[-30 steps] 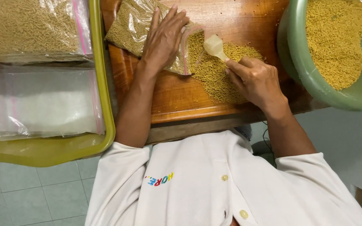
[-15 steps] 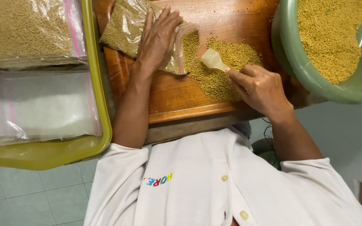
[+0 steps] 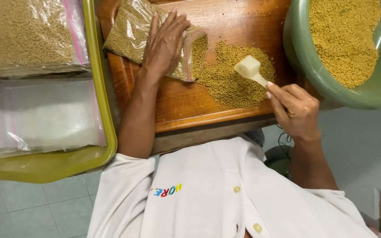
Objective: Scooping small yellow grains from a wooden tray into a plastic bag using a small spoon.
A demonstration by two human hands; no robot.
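Grain bag [image 3: 133, 33], one clear pouch, lies on the single wooden board [image 3: 186, 103] beside one green basin [image 3: 305, 61], one yellow-green tray [image 3: 102, 114] and one loose grain pile [image 3: 225, 81]. The left hand [image 3: 164, 44] presses flat on the bag, fingers spread. The right hand [image 3: 294, 108] pinches one pale scoop [image 3: 250, 69], now drawn back from the bag's mouth.

Glossy varnished wooden board [image 3: 225, 17]; crinkly clear plastic bag [image 3: 131, 31]; matt plastic scoop [image 3: 248, 68]
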